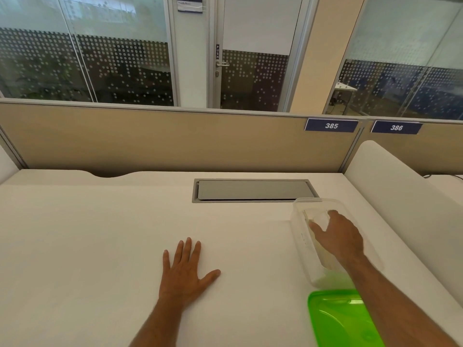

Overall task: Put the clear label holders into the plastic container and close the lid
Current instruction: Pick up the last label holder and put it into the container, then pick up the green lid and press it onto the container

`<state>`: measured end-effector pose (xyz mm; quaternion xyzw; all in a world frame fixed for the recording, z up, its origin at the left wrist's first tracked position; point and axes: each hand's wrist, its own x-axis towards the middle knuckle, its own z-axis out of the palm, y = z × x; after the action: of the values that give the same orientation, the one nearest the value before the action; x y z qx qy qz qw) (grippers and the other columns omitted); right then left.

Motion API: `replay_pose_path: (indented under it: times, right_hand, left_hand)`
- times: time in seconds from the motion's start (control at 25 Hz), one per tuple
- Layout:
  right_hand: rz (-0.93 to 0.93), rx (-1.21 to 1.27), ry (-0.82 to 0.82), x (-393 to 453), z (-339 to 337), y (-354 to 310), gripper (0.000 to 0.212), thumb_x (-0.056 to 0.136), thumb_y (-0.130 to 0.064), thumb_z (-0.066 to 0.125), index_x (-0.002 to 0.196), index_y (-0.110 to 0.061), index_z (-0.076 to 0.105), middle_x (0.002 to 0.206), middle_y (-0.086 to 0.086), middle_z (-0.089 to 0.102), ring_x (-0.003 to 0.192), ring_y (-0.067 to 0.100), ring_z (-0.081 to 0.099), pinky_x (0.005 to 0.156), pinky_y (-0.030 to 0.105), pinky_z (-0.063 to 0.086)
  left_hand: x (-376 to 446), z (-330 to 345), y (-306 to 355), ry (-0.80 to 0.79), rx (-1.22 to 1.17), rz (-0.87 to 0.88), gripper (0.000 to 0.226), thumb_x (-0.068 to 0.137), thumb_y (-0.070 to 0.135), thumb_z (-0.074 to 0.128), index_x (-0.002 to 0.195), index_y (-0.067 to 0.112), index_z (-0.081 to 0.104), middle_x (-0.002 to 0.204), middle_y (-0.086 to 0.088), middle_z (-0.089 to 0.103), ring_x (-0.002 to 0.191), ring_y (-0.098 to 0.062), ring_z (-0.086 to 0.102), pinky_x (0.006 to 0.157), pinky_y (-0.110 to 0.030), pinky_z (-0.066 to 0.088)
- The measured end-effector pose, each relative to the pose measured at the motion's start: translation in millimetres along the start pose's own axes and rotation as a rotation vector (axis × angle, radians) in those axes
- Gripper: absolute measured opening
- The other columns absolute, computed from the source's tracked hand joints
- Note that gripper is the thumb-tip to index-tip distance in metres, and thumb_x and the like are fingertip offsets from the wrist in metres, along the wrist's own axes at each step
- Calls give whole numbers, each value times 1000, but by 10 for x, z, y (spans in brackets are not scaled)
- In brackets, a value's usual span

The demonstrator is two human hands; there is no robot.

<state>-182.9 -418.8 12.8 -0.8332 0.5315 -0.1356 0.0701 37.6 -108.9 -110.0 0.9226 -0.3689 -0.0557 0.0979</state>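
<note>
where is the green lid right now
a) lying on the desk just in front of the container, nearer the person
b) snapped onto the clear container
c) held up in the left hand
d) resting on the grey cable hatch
a: the green lid lies flat on the desk at the near end of the open plastic container, while the right hand reaches into the container and the left hand rests flat on the desk.
</note>
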Motion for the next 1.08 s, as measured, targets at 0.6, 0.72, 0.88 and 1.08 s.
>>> replay_pose_path:
  times: [0.6,0.72,0.88,1.08]
  right_hand:
    - [-407,-194,-37,-891,192,-424,103,78,-84,1,156,-17,-6,164,10,-10,151,26,-12,121,52,-4]
    - [-368,-210,-12,-984,178,-305,104,78,-86,3,156,-17,-5,164,10,-9,151,26,-10,121,52,-5]
    - [-295,-248,5,-1064,85,-39,105,77,-86,3,156,-17,-7,164,11,-9,151,27,-12,120,53,-7]
    - [-175,-264,17,-1123,-23,457,109,74,-88,-1,155,-16,-13,164,12,-13,151,27,-14,120,55,-4]
  left_hand:
    - [-187,-442,520,90,42,160,104,73,93,1,153,29,-20,166,-1,-17,153,-24,-18,122,-57,-9]
    - [-240,-435,633,80,35,192,105,72,93,-1,153,30,-21,166,-1,-19,153,-24,-19,122,-57,-10]
    - [-288,-374,841,63,18,244,105,71,94,0,151,30,-24,165,-1,-21,152,-24,-20,122,-57,-11]
    - [-375,-249,1215,39,-8,325,105,74,93,6,154,29,-19,166,0,-19,153,-24,-20,122,-56,-12]
